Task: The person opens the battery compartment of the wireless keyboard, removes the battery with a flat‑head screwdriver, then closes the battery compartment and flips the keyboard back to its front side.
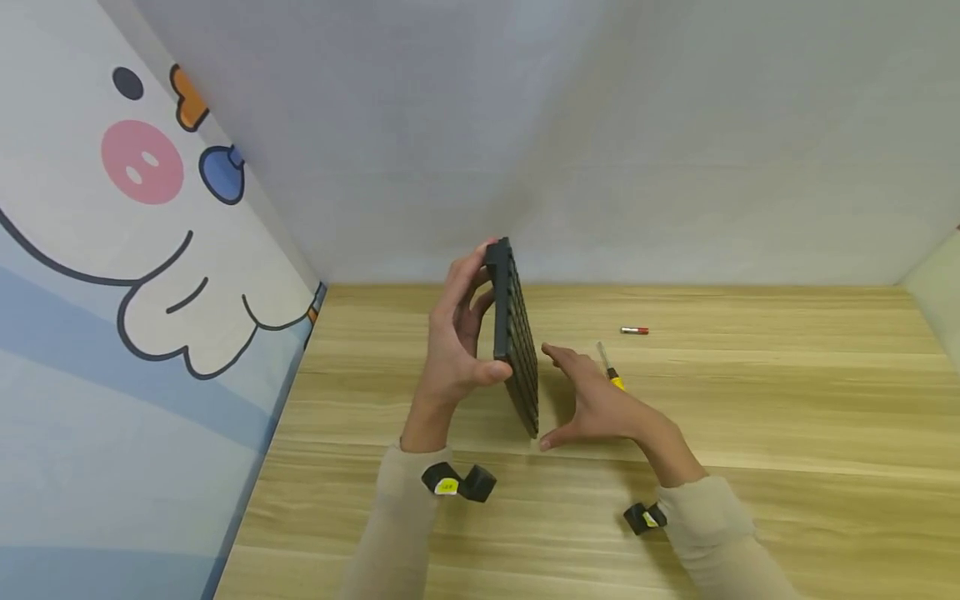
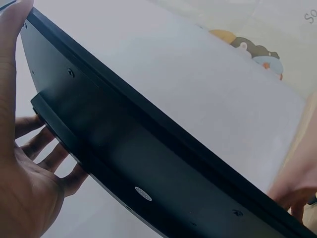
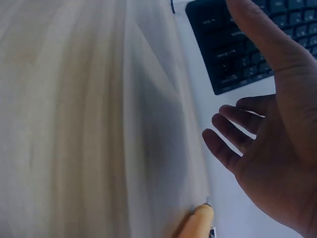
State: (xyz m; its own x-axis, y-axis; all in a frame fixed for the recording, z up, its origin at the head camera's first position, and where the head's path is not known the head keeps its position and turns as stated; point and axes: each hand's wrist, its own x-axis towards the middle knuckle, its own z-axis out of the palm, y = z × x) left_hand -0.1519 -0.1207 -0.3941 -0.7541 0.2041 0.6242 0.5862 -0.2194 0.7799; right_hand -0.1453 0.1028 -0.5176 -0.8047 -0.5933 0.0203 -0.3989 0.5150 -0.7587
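A black keyboard (image 1: 517,333) is held up on its edge, tilted, above the wooden table. My left hand (image 1: 453,342) grips one end of it, thumb on the near long side and fingers at the far side. The left wrist view shows its smooth underside (image 2: 124,134) with screws and a small oval label; the keys (image 3: 242,54) face right, toward my other hand. My right hand (image 1: 596,396) is beside the keyboard's lower end, thumb and fingers spread, with nothing in its grasp. Just behind that hand lies a screwdriver (image 1: 612,372) with a yellow and black handle, partly hidden by it.
A small red and silver battery-like cylinder (image 1: 634,331) lies on the wooden table (image 1: 787,392) beyond the screwdriver. A pale wall (image 1: 600,167) rises at the table's back edge. On the left stands a panel (image 1: 247,417) with cartoon drawings.
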